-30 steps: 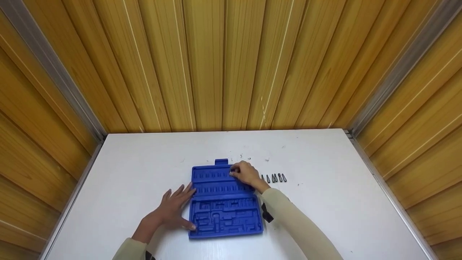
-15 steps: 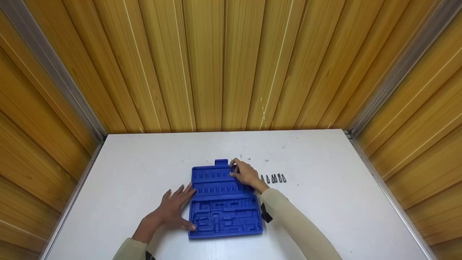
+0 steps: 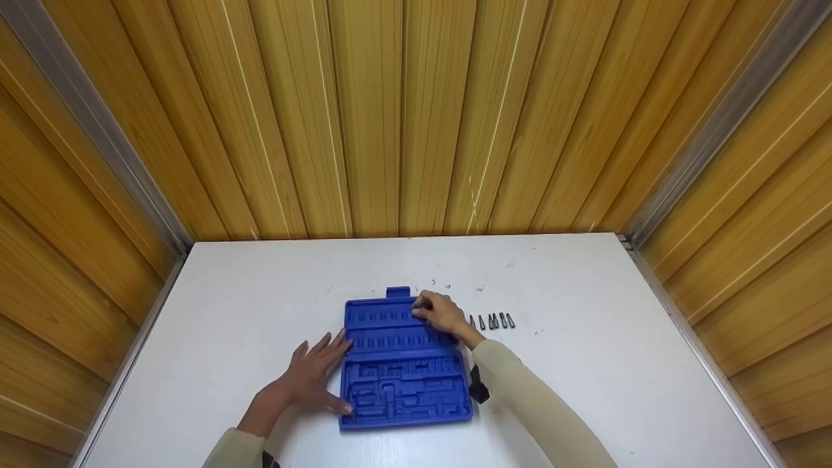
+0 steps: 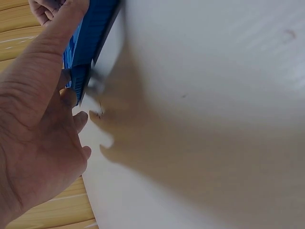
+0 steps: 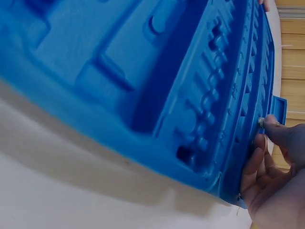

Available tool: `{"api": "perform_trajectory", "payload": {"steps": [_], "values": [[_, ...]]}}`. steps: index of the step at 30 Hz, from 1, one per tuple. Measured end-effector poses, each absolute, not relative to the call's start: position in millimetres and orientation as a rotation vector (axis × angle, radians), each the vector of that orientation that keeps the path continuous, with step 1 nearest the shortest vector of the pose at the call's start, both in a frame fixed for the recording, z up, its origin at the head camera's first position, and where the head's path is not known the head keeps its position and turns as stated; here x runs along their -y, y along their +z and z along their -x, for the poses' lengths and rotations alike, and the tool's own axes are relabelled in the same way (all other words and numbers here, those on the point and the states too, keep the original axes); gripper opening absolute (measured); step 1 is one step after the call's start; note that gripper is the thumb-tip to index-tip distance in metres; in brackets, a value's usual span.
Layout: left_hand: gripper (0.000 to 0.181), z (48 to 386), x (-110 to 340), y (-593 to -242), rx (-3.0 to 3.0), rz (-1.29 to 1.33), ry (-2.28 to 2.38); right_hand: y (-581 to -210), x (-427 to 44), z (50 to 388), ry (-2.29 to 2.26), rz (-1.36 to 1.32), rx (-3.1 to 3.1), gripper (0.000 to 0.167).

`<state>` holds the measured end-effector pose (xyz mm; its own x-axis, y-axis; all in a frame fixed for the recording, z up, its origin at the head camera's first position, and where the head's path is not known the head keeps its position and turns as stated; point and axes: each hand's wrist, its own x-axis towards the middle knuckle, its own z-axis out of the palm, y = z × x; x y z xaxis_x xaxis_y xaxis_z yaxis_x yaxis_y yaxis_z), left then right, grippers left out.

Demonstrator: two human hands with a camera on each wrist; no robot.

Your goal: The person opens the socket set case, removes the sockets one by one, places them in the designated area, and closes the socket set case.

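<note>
An open blue plastic tool case (image 3: 406, 424) with moulded slots lies flat on the white table, its lid half away from me. My left hand (image 3: 311, 377) has its fingers spread along the case's left side, thumb on the lower left edge. In the left wrist view, the left hand (image 4: 47, 162) touches the case wall (image 4: 93, 36). Over the lid's upper right part, my right hand (image 3: 443, 313) pinches a small metal bit, mostly hidden by the fingers. The right wrist view shows the bit's ridged silvery end (image 5: 261, 122) at the thumb of the right hand (image 5: 271, 179).
Several dark metal bits (image 3: 494, 321) stand or lie in a row on the table (image 3: 572, 377), right of the case. A latch tab (image 3: 398, 292) sticks out from the lid's far edge. Yellow wood-patterned panels (image 3: 416, 130) rise behind the table.
The right forefinger lifts slightly half a second ago, and is now curled down again at the same lid slot. The left hand and case stay in place.
</note>
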<state>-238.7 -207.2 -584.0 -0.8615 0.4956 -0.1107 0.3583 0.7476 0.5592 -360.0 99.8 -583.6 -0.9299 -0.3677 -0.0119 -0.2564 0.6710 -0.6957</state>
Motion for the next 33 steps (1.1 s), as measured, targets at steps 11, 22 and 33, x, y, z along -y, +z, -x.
{"api": "perform_trajectory", "payload": {"steps": [11,22,33], "values": [[0.127,237.1,206.2,-584.9,-2.699,-0.665,0.775,-582.1,-104.3,355.9,-1.463,0.615,-2.576,0.010],[0.129,238.8,206.0,-582.8,-2.688,-0.656,0.771,-567.1,-120.1,349.7,-1.499,0.584,-2.531,0.024],[0.130,239.7,206.7,-581.2,-2.681,-0.646,0.753,-560.7,-158.7,349.3,-1.448,0.498,-2.572,0.028]]}}
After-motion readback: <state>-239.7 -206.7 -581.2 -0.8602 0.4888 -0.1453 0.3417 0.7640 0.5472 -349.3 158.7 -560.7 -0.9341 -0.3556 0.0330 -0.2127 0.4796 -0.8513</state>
